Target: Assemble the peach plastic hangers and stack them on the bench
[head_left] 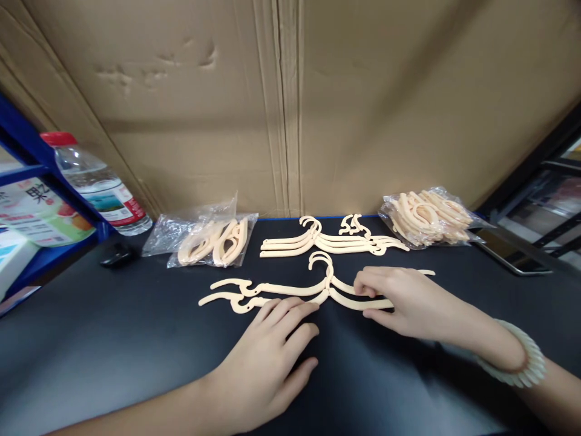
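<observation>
Two cream plastic folding hangers lie on the black table in front of me, one close behind the other, with their hooks side by side. My left hand (267, 357) rests with its fingers apart, the fingertips touching the left arm of the nearer hanger (354, 301). Around that hanger's right arm my right hand (408, 303) is closed, thumb on the near side and curled fingers on the far side; it hides the arm's end. The farther hanger (290, 290) runs partly behind my right fingers.
Behind lies a group of several hangers (290, 243). Clear bags of hanger parts lie left (213, 242) and right (426, 215). A water bottle (100, 184) and a small black object (118, 255) stand left. A cardboard wall (204, 121) closes the back.
</observation>
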`<action>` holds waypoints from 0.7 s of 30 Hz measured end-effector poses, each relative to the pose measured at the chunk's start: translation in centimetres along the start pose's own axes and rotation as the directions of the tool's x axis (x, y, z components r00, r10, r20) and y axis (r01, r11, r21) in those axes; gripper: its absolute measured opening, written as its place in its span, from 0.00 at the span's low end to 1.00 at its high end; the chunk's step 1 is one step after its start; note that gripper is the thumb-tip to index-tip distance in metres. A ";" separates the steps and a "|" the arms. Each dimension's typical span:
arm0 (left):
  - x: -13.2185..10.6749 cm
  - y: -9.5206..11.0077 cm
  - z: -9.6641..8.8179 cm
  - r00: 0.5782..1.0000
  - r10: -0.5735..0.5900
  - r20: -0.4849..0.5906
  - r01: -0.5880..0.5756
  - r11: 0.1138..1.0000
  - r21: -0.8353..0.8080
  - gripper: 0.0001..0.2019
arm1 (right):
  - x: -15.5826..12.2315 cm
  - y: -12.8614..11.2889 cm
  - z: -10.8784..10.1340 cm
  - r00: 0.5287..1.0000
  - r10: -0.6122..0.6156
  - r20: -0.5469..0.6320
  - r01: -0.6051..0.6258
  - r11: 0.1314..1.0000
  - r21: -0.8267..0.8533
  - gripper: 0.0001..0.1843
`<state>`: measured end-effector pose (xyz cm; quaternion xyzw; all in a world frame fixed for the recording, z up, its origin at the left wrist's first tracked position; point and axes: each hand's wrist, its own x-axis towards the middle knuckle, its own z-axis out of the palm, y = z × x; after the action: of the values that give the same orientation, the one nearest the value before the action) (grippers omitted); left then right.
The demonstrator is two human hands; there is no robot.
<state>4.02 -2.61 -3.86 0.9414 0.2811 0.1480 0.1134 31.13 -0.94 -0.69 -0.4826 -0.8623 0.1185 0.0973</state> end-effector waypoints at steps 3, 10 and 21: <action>0.0 -0.1 0.1 1.000 0.010 0.022 -0.011 1.000 0.014 0.13 | 0.0 0.2 -0.4 0.998 0.008 -0.060 -0.007 1.000 0.017 0.07; 0.2 -0.4 0.1 0.999 0.021 0.030 -0.021 1.000 0.013 0.13 | 0.6 1.4 -0.2 0.987 0.028 -0.156 -0.037 0.997 -0.061 0.07; 0.2 -0.3 0.3 0.996 0.068 -0.050 -0.069 0.997 -0.028 0.14 | -2.1 0.7 -4.0 0.905 -0.089 -0.415 0.132 0.988 0.075 0.12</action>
<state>4.19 -2.29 -4.19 0.9448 0.2491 0.1791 0.1154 33.88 -1.99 2.80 -0.4413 -0.8415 0.0526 0.3071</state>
